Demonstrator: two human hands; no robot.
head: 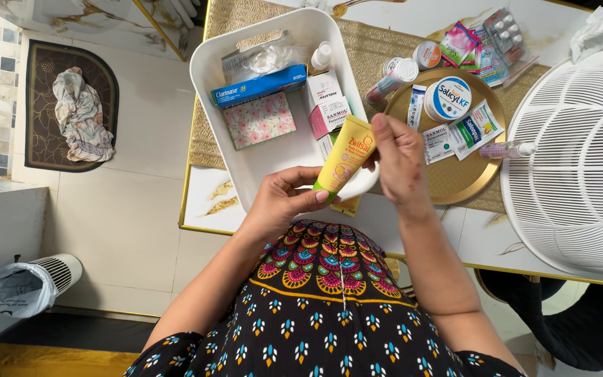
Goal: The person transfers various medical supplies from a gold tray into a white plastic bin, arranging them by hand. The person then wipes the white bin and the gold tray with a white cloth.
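Yellow tube (347, 155) with a green cap sits at the middle of the frame, slanted, over the near rim of the white tray (207, 77). Two hands hold it: the left hand (280, 202) pinches the capped lower end between thumb and fingers, and the right hand (399, 164) closes its grip on the upper end. Inside the tray lie one blue carton (259, 85), one flowered packet (259, 120), two small white-and-pink boxes and one small white bottle (perhaps more, hidden under the tube). One round gold plate (455, 183) at centre right carries a round white jar and a few sachets. The desk (207, 199) edge runs just below the hands, a bare strip beside the tray's lower left corner.
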